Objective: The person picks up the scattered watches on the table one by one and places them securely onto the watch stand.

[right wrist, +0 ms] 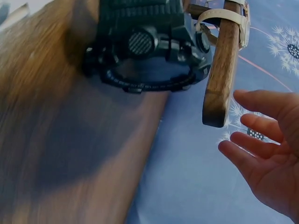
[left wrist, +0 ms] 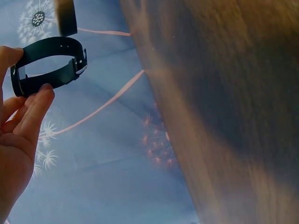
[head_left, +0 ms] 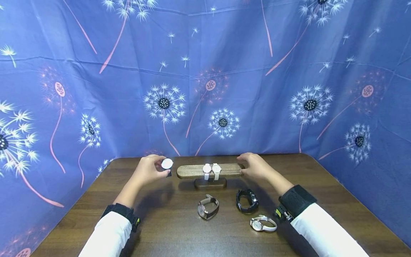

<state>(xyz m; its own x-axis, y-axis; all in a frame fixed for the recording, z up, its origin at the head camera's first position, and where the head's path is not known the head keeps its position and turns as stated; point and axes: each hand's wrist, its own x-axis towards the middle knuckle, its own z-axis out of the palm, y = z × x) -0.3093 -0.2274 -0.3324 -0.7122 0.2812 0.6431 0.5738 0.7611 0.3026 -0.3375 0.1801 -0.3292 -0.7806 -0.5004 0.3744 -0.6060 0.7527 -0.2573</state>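
At the left end of a wooden watch stand (head_left: 192, 171), my left hand (head_left: 147, 170) pinches a watch (head_left: 167, 164) with a round white face. In the left wrist view its dark strap (left wrist: 56, 44) is buckled into a loop, and the stand's bar (left wrist: 65, 21) ends just above it. My right hand (head_left: 255, 167) is at the bar's other end; in the right wrist view its fingers are extended and spread beside the wood (right wrist: 219, 84), and contact is hard to tell. Two pale-strapped watches, one (head_left: 207, 168) beside the other (head_left: 216, 168), sit around the bar's middle.
On the brown table (head_left: 173, 232) in front of the stand lie a brown-strapped watch (head_left: 201, 211), a chunky black watch (head_left: 253, 201) and a white-strapped watch (head_left: 257, 225). A blue dandelion-print cloth (head_left: 128, 107) hangs behind the table and along its sides.
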